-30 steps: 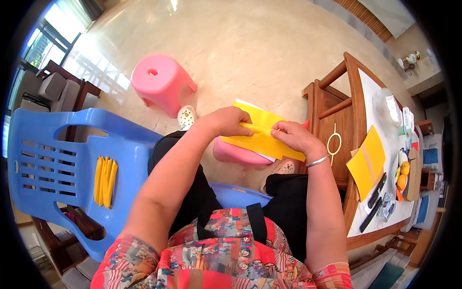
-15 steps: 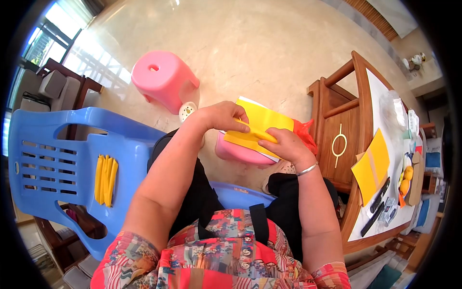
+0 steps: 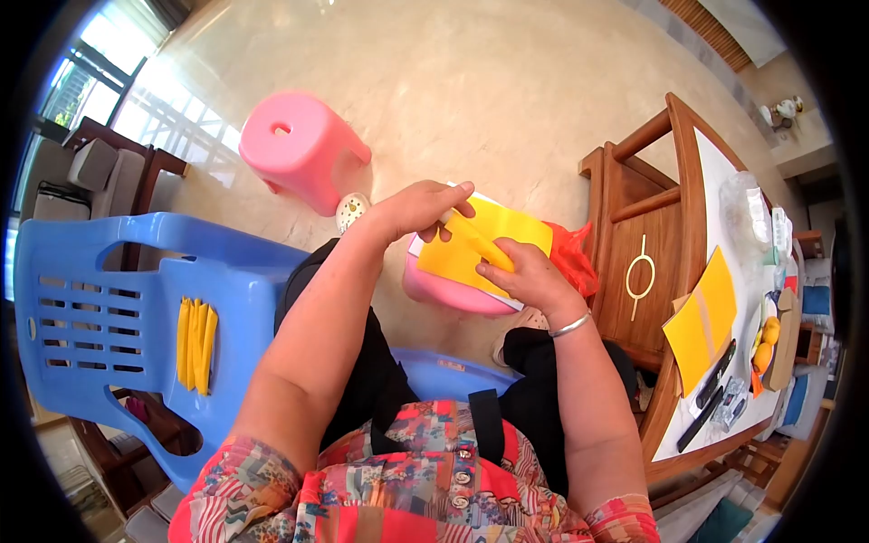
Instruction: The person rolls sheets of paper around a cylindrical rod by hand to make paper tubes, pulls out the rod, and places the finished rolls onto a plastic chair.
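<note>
Both my hands hold a narrow roll of yellow paper [image 3: 475, 239] slantwise. My left hand [image 3: 424, 210] grips its upper left end, and my right hand [image 3: 528, 271] is closed round its lower right end. Beneath the roll, flat yellow sheets [image 3: 516, 231] with a white edge showing lie on a pink stool [image 3: 453, 291]. Several thin yellow rolls [image 3: 195, 346] lie side by side on the seat of the blue chair [image 3: 240, 312] at the left.
Another pink stool [image 3: 294, 145] stands farther forward. A red plastic bag [image 3: 570, 258] is beside the yellow sheets. At the right, a wooden table [image 3: 665, 425] bears a yellow folder-like sheet [image 3: 701, 317], black remotes [image 3: 701, 418], oranges [image 3: 765, 348] and plastic packages [image 3: 744, 217].
The roll has turned from nearly level to a steeper slant. My left hand's fingers have shifted at its upper end, and my right hand has moved left and slightly down with the other end.
</note>
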A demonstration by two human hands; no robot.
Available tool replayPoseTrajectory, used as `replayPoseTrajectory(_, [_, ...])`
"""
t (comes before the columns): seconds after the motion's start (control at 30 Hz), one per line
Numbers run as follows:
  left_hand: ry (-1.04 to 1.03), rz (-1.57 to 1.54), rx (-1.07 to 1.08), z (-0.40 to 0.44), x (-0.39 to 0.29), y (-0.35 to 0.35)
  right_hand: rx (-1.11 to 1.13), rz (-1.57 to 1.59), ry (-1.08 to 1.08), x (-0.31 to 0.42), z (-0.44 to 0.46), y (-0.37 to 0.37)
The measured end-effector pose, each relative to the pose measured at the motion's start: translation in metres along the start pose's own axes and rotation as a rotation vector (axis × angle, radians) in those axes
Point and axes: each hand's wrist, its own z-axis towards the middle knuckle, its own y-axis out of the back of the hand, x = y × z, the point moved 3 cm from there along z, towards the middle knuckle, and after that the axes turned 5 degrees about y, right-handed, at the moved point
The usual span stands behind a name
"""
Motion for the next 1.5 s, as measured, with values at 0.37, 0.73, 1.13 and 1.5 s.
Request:
replayPoseTrajectory(0.37, [-0.366, -0.139, -0.088, 0.000, 0.001, 0.006, 0.045, 0.541, -0.300, 0.018, -0.005, 0.009])
replayPoseTrajectory(0.73, [-0.417, -0.523, -0.898, 0.018, 0.030, 0.061, 0.071, 0.366, -0.406, -0.027, -0.013, 0.024])
replayPoseTrajectory(1.13, [0.066, -0.688, -0.550, 0.095, 0.117, -0.014, -0.708, 1.397, -0.265, -0.063, -0.023, 0.082])
replayPoseTrajectory(1.5, [0.316, -0.337, -0.571, 0.098, 0.140, -0.035, -0.716, 1.829, -0.260, -0.080, -0.012, 0.071])
